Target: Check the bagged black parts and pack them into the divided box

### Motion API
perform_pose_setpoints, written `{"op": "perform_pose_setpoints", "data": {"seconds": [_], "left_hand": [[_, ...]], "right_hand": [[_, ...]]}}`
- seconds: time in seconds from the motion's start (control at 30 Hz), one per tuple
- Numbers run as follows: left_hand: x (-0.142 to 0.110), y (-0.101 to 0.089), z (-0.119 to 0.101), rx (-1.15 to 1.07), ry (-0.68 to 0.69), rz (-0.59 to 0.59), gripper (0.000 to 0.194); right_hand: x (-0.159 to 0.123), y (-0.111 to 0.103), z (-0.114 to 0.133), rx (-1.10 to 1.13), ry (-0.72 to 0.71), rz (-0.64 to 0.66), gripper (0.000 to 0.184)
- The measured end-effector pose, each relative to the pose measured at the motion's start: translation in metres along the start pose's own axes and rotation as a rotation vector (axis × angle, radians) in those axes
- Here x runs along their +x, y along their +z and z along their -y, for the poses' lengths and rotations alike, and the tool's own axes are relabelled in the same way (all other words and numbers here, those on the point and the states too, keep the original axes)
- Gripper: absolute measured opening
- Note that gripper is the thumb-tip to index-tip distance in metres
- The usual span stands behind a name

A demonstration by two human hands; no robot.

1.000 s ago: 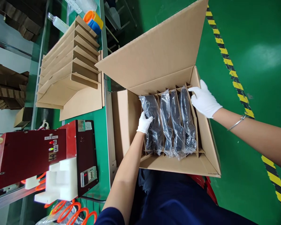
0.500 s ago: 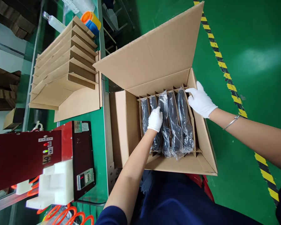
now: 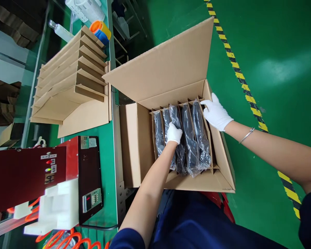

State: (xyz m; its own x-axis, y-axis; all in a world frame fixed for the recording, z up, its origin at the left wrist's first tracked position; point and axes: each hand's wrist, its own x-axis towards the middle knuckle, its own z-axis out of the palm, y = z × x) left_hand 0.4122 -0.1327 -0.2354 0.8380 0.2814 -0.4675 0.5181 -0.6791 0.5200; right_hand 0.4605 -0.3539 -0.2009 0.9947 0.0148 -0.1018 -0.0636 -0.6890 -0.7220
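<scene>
An open cardboard box (image 3: 219, 155) holds several long dark items in clear plastic, standing in a row between cardboard dividers. My left hand (image 3: 174, 134), in a white glove, is inside the box with its fingers curled against the third plastic-wrapped item (image 3: 180, 155) from the left. What its fingertips grip is hidden under the glove. My right hand (image 3: 217, 112), also gloved, lies over the box's right wall with fingers spread. One fingertip touches near the top of the rightmost divider (image 3: 205, 119). Beside it stands the rightmost wrapped item (image 3: 200, 128).
The box's large flap (image 3: 166, 62) stands raised on the far side. To the left, a bench (image 3: 107, 166) carries a cardboard divider set (image 3: 59, 83), tape rolls (image 3: 101, 31), a red machine (image 3: 72, 155) and orange coiled hoses (image 3: 74, 238). Striped tape (image 3: 239, 75) marks the floor.
My left hand has shifted slightly right and down, from between the second and third wrapped items onto the third. My right hand keeps its place by the right wall. The view has shifted slightly.
</scene>
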Motion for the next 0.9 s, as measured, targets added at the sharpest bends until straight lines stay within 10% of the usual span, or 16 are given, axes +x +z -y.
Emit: {"op": "perform_pose_setpoints", "data": {"seconds": [0.43, 0.9], "left_hand": [[-0.002, -0.043, 0.054, -0.712, 0.045, 0.118, 0.044], [0.005, -0.034, 0.043, -0.52, 0.114, 0.124, 0.036]], "right_hand": [[0.0, 0.0, 0.003, 0.022, 0.019, 0.016, 0.048], [-0.001, -0.003, 0.004, 0.029, 0.031, 0.03, 0.047]]}}
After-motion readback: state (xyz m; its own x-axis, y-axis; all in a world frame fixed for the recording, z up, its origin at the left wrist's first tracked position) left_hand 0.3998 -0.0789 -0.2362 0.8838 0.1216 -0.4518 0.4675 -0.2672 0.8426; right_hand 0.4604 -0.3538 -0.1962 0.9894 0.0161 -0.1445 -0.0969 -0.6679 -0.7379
